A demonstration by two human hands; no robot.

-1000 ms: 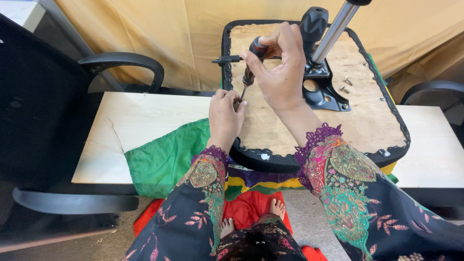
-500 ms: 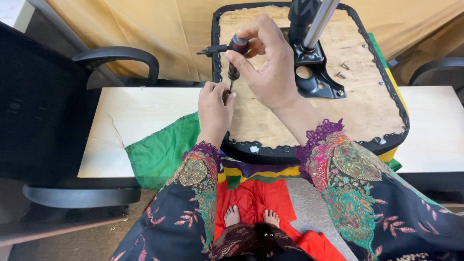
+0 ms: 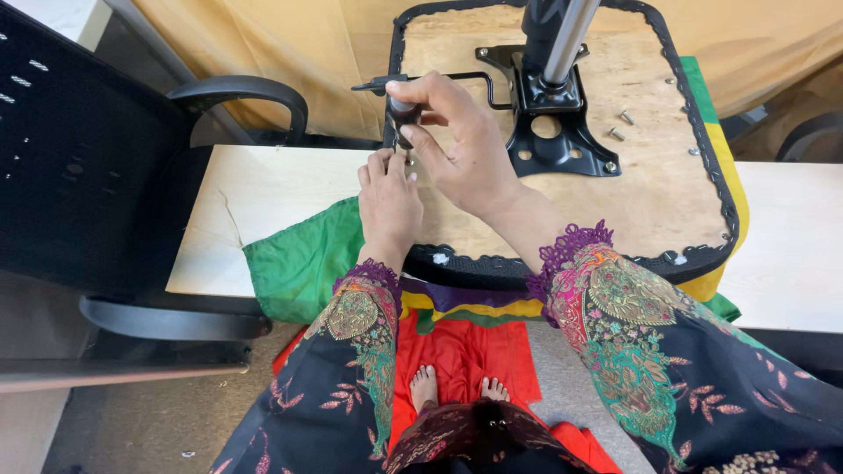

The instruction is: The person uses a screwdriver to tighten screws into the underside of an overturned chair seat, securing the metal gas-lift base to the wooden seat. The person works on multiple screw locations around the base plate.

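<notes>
Your right hand (image 3: 465, 145) curls around a screwdriver (image 3: 400, 118), thumb and fingers closed on its dark, rounded handle near the top, so only a short part of the tool shows below your grip. The shaft points down toward the left edge of an upturned chair seat (image 3: 650, 202). Your left hand (image 3: 389, 197) sits just under it, fingertips pinched together around the tip of the tool; whatever small part they may be pinching is hidden, so you cannot tell what is between them.

The seat lies bottom up on a pale table (image 3: 255, 202). Its underside is bare, light-coloured chipboard, framed by a black scalloped rim. A black metal plate (image 3: 562, 145) is fixed near the middle, with a shiny column (image 3: 562, 39) rising from it and a thin black lever (image 3: 439, 81) running left, just behind your right hand. A few loose screws (image 3: 625, 116) lie on the board to the right of the plate, well apart from your hands.

Green cloth (image 3: 294, 263) is spread under the seat, with yellow and red cloth below the table edge. A black mesh chair (image 3: 97, 167) stands to your left.
</notes>
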